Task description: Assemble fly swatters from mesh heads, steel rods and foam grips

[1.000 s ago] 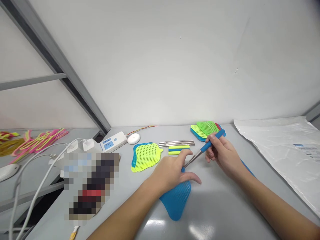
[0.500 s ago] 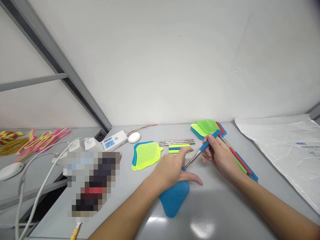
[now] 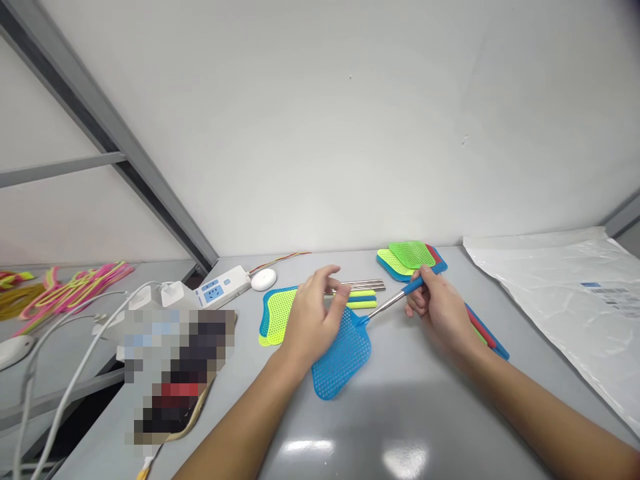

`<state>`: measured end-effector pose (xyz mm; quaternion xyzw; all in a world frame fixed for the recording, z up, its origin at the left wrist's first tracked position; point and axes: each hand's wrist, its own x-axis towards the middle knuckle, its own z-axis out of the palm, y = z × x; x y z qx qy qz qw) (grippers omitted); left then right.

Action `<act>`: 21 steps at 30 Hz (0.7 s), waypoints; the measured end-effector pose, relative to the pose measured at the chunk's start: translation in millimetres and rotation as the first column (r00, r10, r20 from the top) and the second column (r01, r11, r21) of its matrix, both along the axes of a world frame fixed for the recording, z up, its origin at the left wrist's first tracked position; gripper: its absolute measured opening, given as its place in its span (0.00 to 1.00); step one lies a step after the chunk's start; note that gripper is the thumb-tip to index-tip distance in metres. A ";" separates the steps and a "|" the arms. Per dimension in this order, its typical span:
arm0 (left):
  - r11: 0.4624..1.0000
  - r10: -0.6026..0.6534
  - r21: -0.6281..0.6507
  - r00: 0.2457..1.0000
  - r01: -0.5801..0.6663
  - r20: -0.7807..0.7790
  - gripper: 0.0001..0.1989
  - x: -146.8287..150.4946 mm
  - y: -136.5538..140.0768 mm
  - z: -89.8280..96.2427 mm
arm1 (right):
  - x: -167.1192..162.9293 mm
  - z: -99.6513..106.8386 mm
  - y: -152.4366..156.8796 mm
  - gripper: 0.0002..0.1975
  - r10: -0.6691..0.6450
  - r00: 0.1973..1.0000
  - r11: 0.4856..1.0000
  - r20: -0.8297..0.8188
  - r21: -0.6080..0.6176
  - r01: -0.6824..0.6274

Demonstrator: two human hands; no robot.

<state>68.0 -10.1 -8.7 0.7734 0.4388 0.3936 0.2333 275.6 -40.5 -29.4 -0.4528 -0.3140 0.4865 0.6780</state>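
Note:
A blue fly swatter with a metal rod and blue grip is held by its grip in my right hand, its perforated head low over the table. My left hand is raised beside that head, fingers apart and curved, holding nothing. Behind my left hand lie loose yellow and blue swatter heads. Yellow and blue handle grips and metal rods lie just past it. Beyond my right hand is a stack of whole fly swatters in green, yellow, blue and red, their handles partly hidden by my arm.
On the left are a white power strip, a round white puck and a blurred-out object. White cables hang at the table's left edge. A white plastic bag covers the right side.
My left hand has come off the swatter's neck and moved up and left, its fingers now curved. The swatter's head has risen slightly and turned its perforated face more into view.

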 end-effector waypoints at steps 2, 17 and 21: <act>0.997 0.073 -0.046 0.992 -0.068 0.107 0.17 -2.3 4.1 1.4 | 3.2 1.8 1.0 0.14 -0.052 0.998 0.998 -0.021 0.021 0.053; 0.681 0.260 -0.616 0.657 0.396 0.708 0.20 11.3 7.3 -10.9 | 17.4 8.1 2.7 0.11 -0.215 0.972 0.971 -0.091 0.091 0.223; 0.659 0.316 -0.655 0.655 0.368 0.686 0.19 15.9 2.9 -14.5 | 14.7 5.2 2.2 0.09 -0.155 0.982 0.981 -0.112 0.097 0.166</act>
